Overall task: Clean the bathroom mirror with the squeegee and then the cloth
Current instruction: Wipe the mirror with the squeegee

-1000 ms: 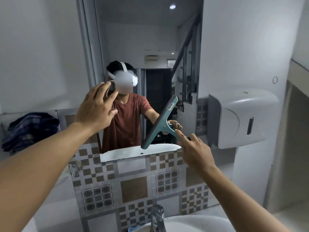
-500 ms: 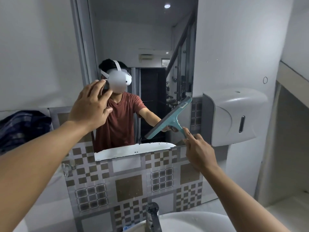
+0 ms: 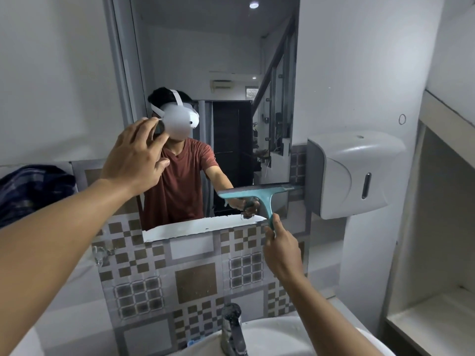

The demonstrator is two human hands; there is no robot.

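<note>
Against the lower right part of the bathroom mirror (image 3: 221, 73), I am holding the teal squeegee (image 3: 259, 195) with my right hand (image 3: 281, 250); my grip is clamped on the lower end of its handle, with the fingers wrapped around it. The squeegee's blade is lying nearly level, its right end reaching to just beside the white wall dispenser (image 3: 354, 173), and the blade edge is resting on or very close to the glass; I cannot tell which. My left hand (image 3: 133, 160) is hovering in front of the mirror's left side, fingers spread apart and holding nothing, with the fingertips near the glass at the height of the reflected headset. Along the mirror's bottom edge a chipped white strip (image 3: 200, 227) is showing, directly below the squeegee's left end. Beneath the mirror the patterned brown-and-grey tile (image 3: 195, 283) is covering the wall, and below that the chrome faucet (image 3: 232, 327) is standing over the white sink (image 3: 282, 335), at the bottom of the view. A dark plaid cloth (image 3: 33, 186) is lying bunched at the left edge of the view, well apart from both hands. In the reflection, a person in a red shirt is standing with one arm extended toward the squeegee.
</note>
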